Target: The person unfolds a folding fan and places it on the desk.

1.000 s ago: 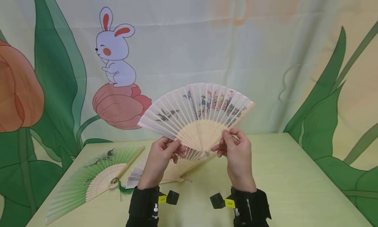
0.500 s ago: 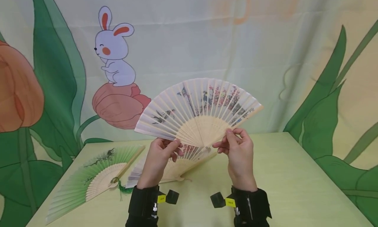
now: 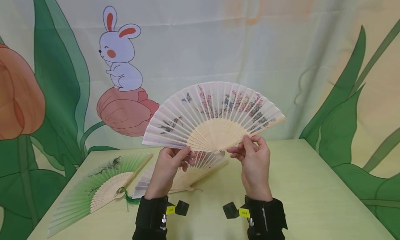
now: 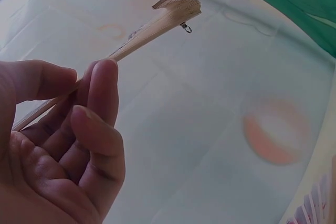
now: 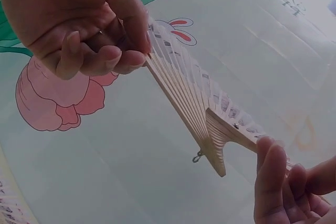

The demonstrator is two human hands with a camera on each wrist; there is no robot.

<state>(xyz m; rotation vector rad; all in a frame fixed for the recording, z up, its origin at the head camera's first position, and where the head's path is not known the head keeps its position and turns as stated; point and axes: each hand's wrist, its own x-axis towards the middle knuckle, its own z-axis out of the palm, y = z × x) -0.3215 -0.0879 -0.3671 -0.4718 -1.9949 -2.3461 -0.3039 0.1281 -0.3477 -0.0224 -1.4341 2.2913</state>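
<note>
A white folding fan (image 3: 215, 104), painted with birds and pink blossoms, is spread wide in the air between my hands. My left hand (image 3: 168, 169) pinches its left guard stick between thumb and fingers. On the opposite side, my right hand (image 3: 251, 167) pinches the right guard stick. The pale wooden ribs meet at a pivot close to the right hand. In the left wrist view the rib ends (image 4: 181, 13) show edge-on with a small metal loop (image 4: 187, 28). Below the held fan, a second white fan (image 3: 187, 177) lies open on the table, partly hidden by the left hand.
At the left of the pale green table (image 3: 312, 198) lies an open green fan (image 3: 103, 188) with a dark green tassel (image 3: 132, 199). Behind the table hangs a printed cloth (image 3: 200, 49) with a rabbit, tulips and leaves.
The held fan has spread wider and its pivot has risen slightly. My right hand has shifted a little to the right, while the left has barely moved. The fans on the table lie as before.
</note>
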